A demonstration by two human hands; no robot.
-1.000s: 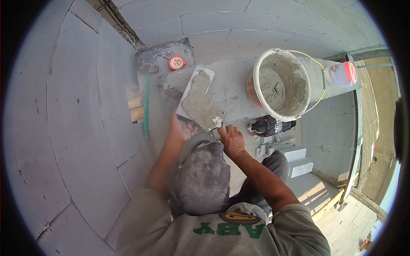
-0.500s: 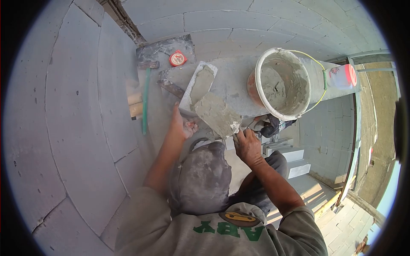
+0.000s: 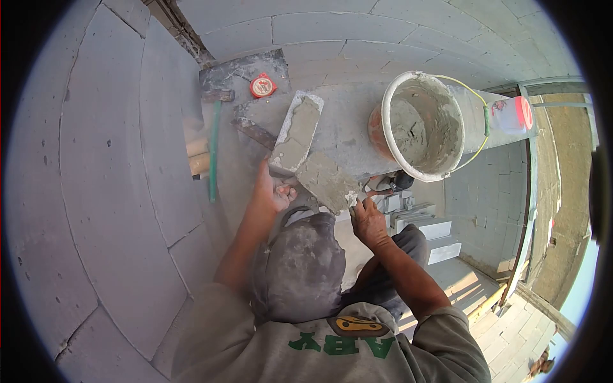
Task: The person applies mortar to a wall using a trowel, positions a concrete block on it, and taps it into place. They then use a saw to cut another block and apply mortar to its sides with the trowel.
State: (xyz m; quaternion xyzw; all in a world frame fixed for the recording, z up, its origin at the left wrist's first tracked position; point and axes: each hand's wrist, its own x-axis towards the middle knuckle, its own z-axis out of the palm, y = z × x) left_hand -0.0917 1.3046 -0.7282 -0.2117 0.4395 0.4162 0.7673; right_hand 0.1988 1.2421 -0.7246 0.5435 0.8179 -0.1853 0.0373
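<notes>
My left hand [image 3: 278,193] has its fingers curled at the near end of a pale lightweight block [image 3: 281,157], which lies tilted with grey mortar along its upper face. Closed around a handle, my right hand [image 3: 369,223] holds a trowel loaded with mortar [image 3: 327,181]. The trowel's left edge is right at the block's near end, and the mortar covers most of its blade. Just left of the block is a dark flat strip [image 3: 254,133]. A bucket of mortar [image 3: 387,121] with a green-gripped handle stands to the right on the ledge.
A red tape measure [image 3: 262,85] sits on a dark board [image 3: 239,68] at the back. A green-handled hammer [image 3: 215,153] lies at the left. The ledge's far right bears a red-lidded clear container [image 3: 513,113]. Below are stacked blocks [image 3: 431,228] and part of another person [image 3: 401,181].
The trowel has drawn slightly down and right, off the block's near end. Mortar now covers more of that end. My left hand stays at the block.
</notes>
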